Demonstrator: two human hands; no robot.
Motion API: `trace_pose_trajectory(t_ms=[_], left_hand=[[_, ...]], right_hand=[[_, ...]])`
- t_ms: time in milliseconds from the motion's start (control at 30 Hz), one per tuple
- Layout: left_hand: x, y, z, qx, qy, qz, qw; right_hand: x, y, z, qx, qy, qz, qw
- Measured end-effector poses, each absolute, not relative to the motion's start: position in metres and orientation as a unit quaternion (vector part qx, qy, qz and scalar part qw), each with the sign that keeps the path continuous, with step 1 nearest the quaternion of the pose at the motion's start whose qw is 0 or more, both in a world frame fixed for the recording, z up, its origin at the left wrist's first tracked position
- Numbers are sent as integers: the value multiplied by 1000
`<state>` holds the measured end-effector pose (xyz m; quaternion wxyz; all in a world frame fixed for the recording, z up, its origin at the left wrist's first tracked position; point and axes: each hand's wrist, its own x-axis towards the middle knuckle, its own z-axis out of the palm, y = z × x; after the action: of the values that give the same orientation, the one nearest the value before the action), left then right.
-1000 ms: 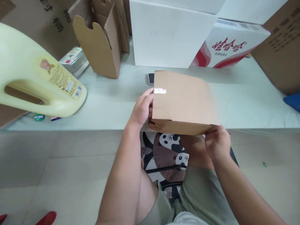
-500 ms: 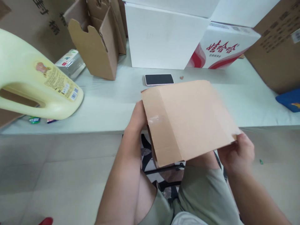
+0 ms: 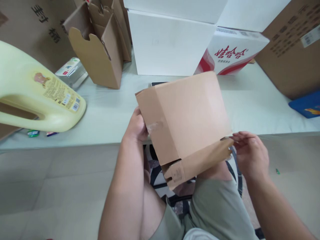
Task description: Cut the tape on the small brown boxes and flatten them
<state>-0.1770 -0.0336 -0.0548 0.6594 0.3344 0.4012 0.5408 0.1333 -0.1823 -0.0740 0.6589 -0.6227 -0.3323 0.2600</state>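
A brown cardboard box (image 3: pixel 192 110), partly folded, is tilted above my lap at the table's front edge. Its narrow lower flap (image 3: pixel 200 163), with cut slots and a small printed panel, is bent out towards me. My left hand (image 3: pixel 138 125) grips the box's left side, fingers partly hidden behind it. By the right end of the flap is my right hand (image 3: pixel 251 153), its fingers stretched loosely towards the corner. Whether the fingertips touch the cardboard is hard to tell. Behind the box, a phone (image 3: pixel 156 84) is mostly hidden.
A pale yellow jug (image 3: pixel 57 113) stands at the left of the covered table (image 3: pixel 107 113). Behind are open cardboard cartons (image 3: pixel 100 63), a clear package (image 3: pixel 72 73), white boxes (image 3: pixel 170 46) and a red-and-white carton (image 3: pixel 232 50). A blue package (image 3: pixel 306 106) lies at right.
The box has shifted left and slightly up, now covering most of the phone. Its lower flap has swung out into view, and my right hand's fingers have loosened from the corner.
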Motion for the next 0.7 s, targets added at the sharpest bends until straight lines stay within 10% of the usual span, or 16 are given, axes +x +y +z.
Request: trace_pose_trajectory(t_ms=[233,700], left_hand=[[-168,-29,-48,259,367,487,749],[-132,-25,-62,212,371,543,723]], right_hand=[[122,-184,-79,-671,-252,445,537],[123,-189,-90,-590,-232,494,596]])
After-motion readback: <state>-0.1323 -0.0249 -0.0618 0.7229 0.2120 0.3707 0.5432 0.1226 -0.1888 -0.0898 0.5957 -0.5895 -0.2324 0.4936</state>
